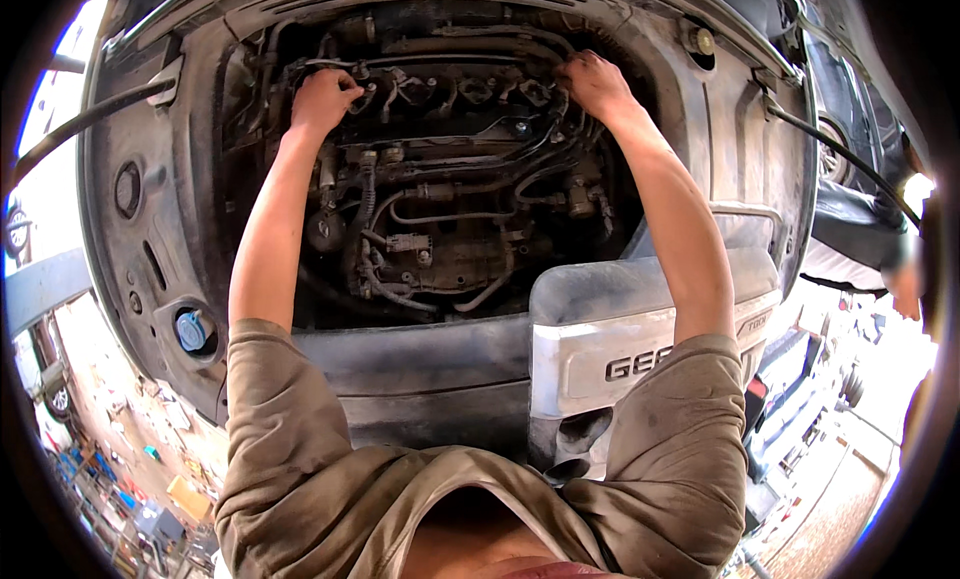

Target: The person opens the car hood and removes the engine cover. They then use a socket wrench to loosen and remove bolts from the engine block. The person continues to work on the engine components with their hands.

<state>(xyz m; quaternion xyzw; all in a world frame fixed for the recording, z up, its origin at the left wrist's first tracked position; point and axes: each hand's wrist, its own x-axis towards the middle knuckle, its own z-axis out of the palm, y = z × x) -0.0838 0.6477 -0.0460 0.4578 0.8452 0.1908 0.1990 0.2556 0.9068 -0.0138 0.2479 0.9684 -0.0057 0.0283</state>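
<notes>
Both my arms reach over a dirty car engine (440,209) in an opened engine bay. At the left end of a row of ignition coils (475,89) along its top is my left hand (323,99). Its fingers are curled, thumb and forefinger close together by the first coil, and anything between them is too small to make out. My right hand (597,83) is bent down at the row's right end, beside hoses and wiring. Those fingertips are pressed together among dark parts, so whatever they grip is hidden.
A grey and silver engine cover (570,344) rests on the front edge, under my right arm. Black struts (845,159) flank the bay. A blue reservoir cap (193,330) sits at the near left. Beyond the car, floor clutter lies left, and another person's hand (906,289) shows far right.
</notes>
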